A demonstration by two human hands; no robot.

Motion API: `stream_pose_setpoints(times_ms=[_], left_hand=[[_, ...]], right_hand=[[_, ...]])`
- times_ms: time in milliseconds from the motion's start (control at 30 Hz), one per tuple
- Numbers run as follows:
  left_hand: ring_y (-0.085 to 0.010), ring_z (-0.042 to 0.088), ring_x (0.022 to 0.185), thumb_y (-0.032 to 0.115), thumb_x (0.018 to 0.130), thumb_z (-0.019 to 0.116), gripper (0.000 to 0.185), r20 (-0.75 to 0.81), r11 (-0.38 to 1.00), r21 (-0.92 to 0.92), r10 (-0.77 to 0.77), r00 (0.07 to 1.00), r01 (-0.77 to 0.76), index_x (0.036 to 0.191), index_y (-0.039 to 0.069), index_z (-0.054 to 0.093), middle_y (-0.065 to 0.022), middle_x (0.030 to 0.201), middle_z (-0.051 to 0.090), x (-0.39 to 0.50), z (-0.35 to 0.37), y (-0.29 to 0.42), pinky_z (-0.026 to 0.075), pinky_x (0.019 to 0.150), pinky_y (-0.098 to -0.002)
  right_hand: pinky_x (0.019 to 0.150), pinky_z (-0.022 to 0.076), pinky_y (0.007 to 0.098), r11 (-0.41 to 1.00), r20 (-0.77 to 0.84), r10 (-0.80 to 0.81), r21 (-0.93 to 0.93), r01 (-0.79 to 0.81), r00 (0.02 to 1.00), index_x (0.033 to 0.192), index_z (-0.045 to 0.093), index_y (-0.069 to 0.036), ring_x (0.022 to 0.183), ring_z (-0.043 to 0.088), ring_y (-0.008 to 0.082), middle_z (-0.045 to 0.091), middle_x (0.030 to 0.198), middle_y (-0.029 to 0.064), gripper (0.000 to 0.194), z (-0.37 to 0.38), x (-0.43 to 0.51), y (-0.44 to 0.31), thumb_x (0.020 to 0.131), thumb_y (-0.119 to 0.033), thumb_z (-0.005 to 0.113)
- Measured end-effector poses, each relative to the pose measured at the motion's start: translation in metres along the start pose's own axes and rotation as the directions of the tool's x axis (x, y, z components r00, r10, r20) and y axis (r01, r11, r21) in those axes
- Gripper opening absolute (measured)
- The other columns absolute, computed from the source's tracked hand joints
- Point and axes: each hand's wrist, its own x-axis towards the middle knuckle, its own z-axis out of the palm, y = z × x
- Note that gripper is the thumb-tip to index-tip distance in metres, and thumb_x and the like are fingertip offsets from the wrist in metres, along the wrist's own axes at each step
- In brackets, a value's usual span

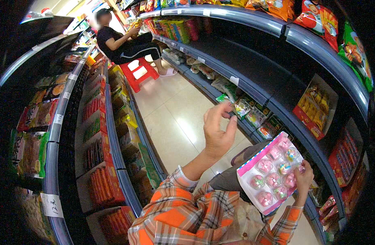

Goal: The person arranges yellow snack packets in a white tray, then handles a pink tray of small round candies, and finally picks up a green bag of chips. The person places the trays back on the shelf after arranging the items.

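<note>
A white and pink cardboard tray (251, 193) lies tilted over my lap. It carries several clear plastic capsules (272, 179) with pink and multicoloured contents. My right hand (304, 177) grips the tray at its right edge, its fingertips against one of the capsules. My left hand (219, 131) is raised beyond the tray's far left corner, over the aisle, and holds nothing. Its fingers are curled, with a gap between thumb and forefinger. Behind that hand, small packaged goods (256, 116) lie on the bottom shelf.
Shelving (251, 87) runs along the right, bearing an open box of yellow packets (317, 104). Snack bags (320, 23) line its top. Boxed red packets (104, 183) fill the left shelves. Farther down the tiled aisle (181, 113), a person (114, 39) sits on a red stool (138, 73).
</note>
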Motion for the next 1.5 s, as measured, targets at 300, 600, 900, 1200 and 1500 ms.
stream_pose_setpoints(times_ms=[300,600,900,1200,1500], left_hand=[[-0.0238,0.056,0.079,-0.002,0.069,0.061,0.023,0.233,0.997,-0.064,-0.026,0.972,0.042,0.092,0.001,0.059,-0.0138,0.096,0.058,-0.038,0.024,0.009,0.044,0.071,-0.0321],[-0.0231,0.058,0.077,-0.003,0.068,0.06,0.026,0.267,0.989,-0.131,-0.037,0.963,0.074,0.093,0.002,0.058,-0.014,0.094,0.058,-0.052,0.032,0.011,0.045,0.07,-0.0319],[-0.0211,0.057,0.073,-0.003,0.068,0.06,0.029,0.264,0.993,-0.091,-0.049,0.963,0.076,0.096,0.001,0.058,-0.0143,0.095,0.057,-0.051,0.03,0.008,0.044,0.072,-0.0331],[-0.0215,0.057,0.073,-0.002,0.068,0.06,0.032,0.312,0.995,-0.093,-0.005,0.95,0.035,0.1,0.001,0.056,-0.0145,0.096,0.056,-0.056,0.036,0.011,0.044,0.072,-0.033],[-0.0224,0.055,0.074,-0.004,0.07,0.057,0.029,0.383,0.964,-0.227,-0.045,0.923,0.141,0.098,-0.001,0.055,-0.0151,0.096,0.056,-0.064,0.034,0.012,0.045,0.066,-0.0311]], right_hand=[[0.08,0.0436,0.0373,0.999,0.04,0.028,0.03,-0.029,0.999,0.105,0.056,0.0,0.09,0.057,0.0302,0.059,0.099,0.0163,0.047,-0.001,0.0,0.002,0.062,-0.017,0.067],[0.078,0.0446,0.0384,1.0,0.036,-0.022,0.022,0.021,0.999,0.104,0.057,0.0,0.088,0.058,0.0319,0.059,0.098,0.0172,0.046,0.001,0.001,0.008,0.063,-0.018,0.066],[0.079,0.0443,0.038,1.0,0.054,-0.018,0.026,0.017,0.998,0.109,0.054,0.0,0.089,0.058,0.0311,0.06,0.099,0.0159,0.052,-0.001,0.002,0.007,0.063,-0.019,0.066],[0.085,0.0431,0.0351,0.986,0.135,0.044,0.156,-0.065,0.99,0.116,0.049,0.003,0.096,0.056,0.0294,0.057,0.106,0.0201,0.056,-0.009,0.0,0.005,0.066,-0.015,0.064],[0.084,0.044,0.0364,0.996,0.083,-0.024,0.086,0.017,0.996,0.11,0.053,0.008,0.097,0.058,0.0318,0.058,0.107,0.0227,0.061,-0.009,-0.002,0.009,0.064,-0.029,0.068]])
